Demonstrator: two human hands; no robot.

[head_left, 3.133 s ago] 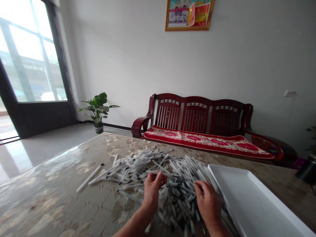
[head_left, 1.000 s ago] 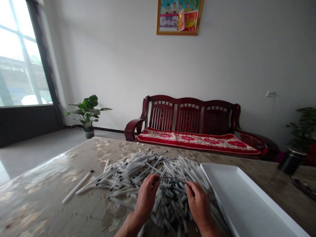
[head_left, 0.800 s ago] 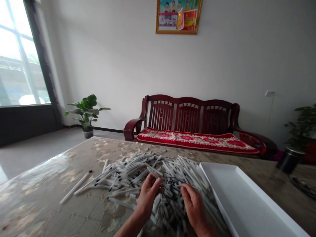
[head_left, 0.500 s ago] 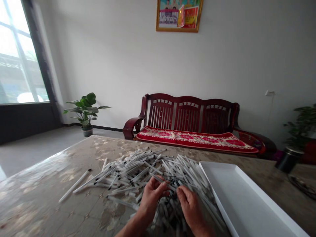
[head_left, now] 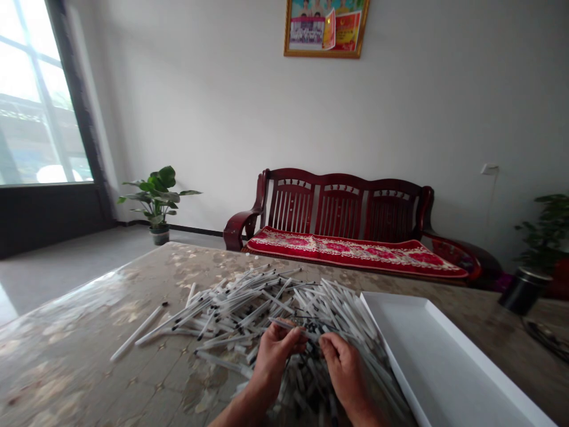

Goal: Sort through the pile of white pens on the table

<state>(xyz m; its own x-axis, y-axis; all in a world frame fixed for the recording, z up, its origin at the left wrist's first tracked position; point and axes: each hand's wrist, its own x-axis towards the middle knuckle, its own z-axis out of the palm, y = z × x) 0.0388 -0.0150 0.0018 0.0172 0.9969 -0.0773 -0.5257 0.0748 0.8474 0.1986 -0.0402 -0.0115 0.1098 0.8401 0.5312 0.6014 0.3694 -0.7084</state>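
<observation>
My left hand (head_left: 272,359) is closed, with a thin whitish pen (head_left: 279,322) pinched between thumb and fingers. The pen lies nearly level and points toward my right hand (head_left: 344,367). That hand is closed too, thumb against forefinger, at the pen's right end; what it grips is too small and blurred to make out. Under and beyond both hands spreads a heap of white pen barrels (head_left: 249,293), many with black tips. Darker small pieces (head_left: 311,379) lie between my wrists, partly hidden and blurred.
A shallow white tray (head_left: 438,356) stands on the table right of the heap. One barrel (head_left: 137,332) lies apart at the left on the patterned tabletop (head_left: 89,344). At the table's right are a dark canister (head_left: 524,290) and a cable (head_left: 549,341). A wooden bench (head_left: 338,207) stands beyond.
The held pen is slightly more level than before. Both hands stay almost in the same place, and the whole view has shifted a little.
</observation>
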